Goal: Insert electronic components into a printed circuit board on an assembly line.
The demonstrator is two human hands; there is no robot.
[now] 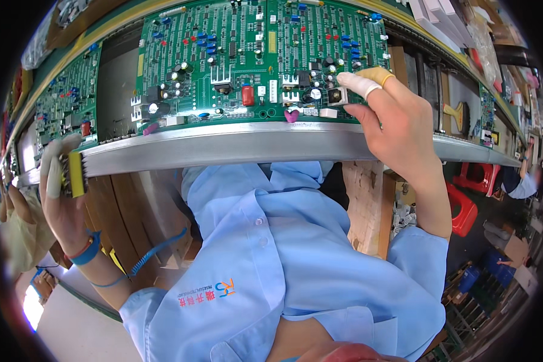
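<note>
My left hand [57,181], with pale finger cots and a blue wrist strap, is closed around a yellow-wrapped transformer [76,174] with a row of pins, beside the bench edge. My right hand [398,117], wearing white and yellow finger cots, reaches over the right-hand green circuit board [308,51]. Its thumb and index finger close about a small metal heat sink [338,96] with a dark part on it, near the board's front edge. A second green circuit board [193,60] lies directly to the left, carrying a finned heat sink [221,77] and a red block capacitor [248,95].
The boards rest along a conveyor with a grey metal front rail [241,145]. Another circuit board [69,96] lies farther left. A yellow-handled brush [460,117] is at the right. Red plastic stools [461,210] stand on the floor. A co-worker's arm [19,208] shows at the far left.
</note>
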